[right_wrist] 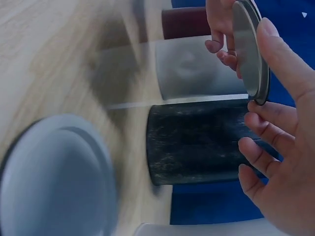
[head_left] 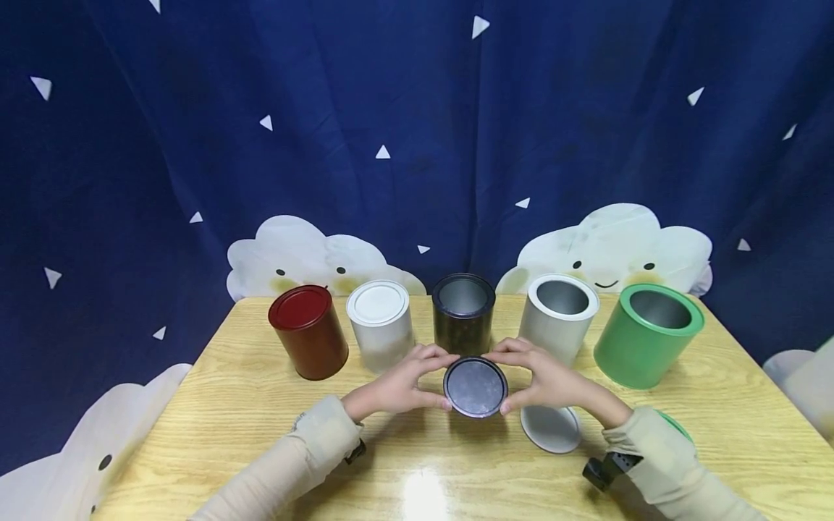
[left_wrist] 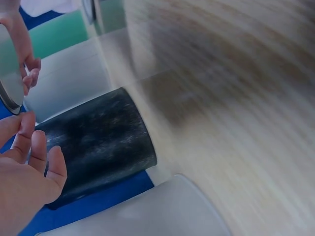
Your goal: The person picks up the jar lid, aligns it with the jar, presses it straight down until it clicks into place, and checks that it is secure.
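Note:
Between both hands a round black lid (head_left: 476, 387) is held up above the table, its dark top facing the head camera. My left hand (head_left: 410, 381) pinches its left edge between thumb and fingers, and my right hand (head_left: 538, 376) pinches the right edge the same way. Just behind the lid stands an uncovered black can (head_left: 464, 318). In the right wrist view the lid's grey underside (right_wrist: 247, 49) shows, with the black can (right_wrist: 197, 142) below it. A white lid (head_left: 551, 428) lies on the table by the right forearm.
Left of the black can stand a dark red can (head_left: 309, 333) and a white can (head_left: 380, 325), both lidded. To its right are an uncovered white can (head_left: 560, 318) and an uncovered green can (head_left: 648, 336). A green lid (head_left: 677, 425) is mostly hidden by the right sleeve.

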### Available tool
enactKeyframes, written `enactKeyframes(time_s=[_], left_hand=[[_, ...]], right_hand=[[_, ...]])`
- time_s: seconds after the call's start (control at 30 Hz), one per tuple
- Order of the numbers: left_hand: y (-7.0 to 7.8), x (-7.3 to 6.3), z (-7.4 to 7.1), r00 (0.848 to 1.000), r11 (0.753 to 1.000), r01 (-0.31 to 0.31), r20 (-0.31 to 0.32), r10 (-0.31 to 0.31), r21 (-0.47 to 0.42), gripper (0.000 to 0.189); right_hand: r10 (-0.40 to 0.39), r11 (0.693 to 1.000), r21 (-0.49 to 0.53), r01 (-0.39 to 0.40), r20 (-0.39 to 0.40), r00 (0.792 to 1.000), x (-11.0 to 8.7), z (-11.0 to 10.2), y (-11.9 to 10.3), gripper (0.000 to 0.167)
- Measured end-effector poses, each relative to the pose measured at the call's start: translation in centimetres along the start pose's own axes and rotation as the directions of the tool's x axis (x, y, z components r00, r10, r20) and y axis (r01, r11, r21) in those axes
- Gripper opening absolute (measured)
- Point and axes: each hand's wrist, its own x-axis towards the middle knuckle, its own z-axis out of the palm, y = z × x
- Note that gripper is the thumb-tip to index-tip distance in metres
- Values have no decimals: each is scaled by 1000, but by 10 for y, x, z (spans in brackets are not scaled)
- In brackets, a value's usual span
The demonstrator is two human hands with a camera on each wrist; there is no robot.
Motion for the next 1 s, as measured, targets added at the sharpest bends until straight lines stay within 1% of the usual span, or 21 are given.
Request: enactKeyframes(time_s=[0.13, 0.23, 0.3, 0.4, 0.57, 0.7, 0.83, 1.0], left_hand=[[2, 2, -5, 999, 1000, -29, -43, 29, -10, 65], [3, 4, -8, 992, 998, -66, -106, 66, 1, 61], [4, 6, -10, 986, 997, -79, -149, 79, 8, 59], [6, 8, -14, 978, 997, -72, -194, 72, 7, 57], [9, 10, -18, 972, 1000, -30, -233, 29, -1, 56], [11, 12, -21, 959, 1000, -12, -284, 12, 1, 52], [12, 15, -24, 944, 1000, -20, -328, 24, 18, 50], [14, 19, -28, 938, 996, -42, -341, 66, 76, 57]], right_hand=[[-6, 1000, -4, 5, -4, 1000, 4, -7, -3, 72], [-5, 1000, -18, 4, -18, 1000, 7, -11, -5, 71], [-6, 1000, -28, 5, -29, 1000, 9, -14, -6, 70], [-2, 999, -42, 1, -38, 999, 13, -19, -8, 71], [26, 998, -55, -28, -31, 999, 17, -25, -9, 72], [52, 998, -34, -53, -38, 998, 20, -29, -8, 71], [73, 997, -11, -74, -61, 995, 24, -34, -7, 69], [82, 996, -35, -85, -82, 993, 32, -38, -8, 69]])
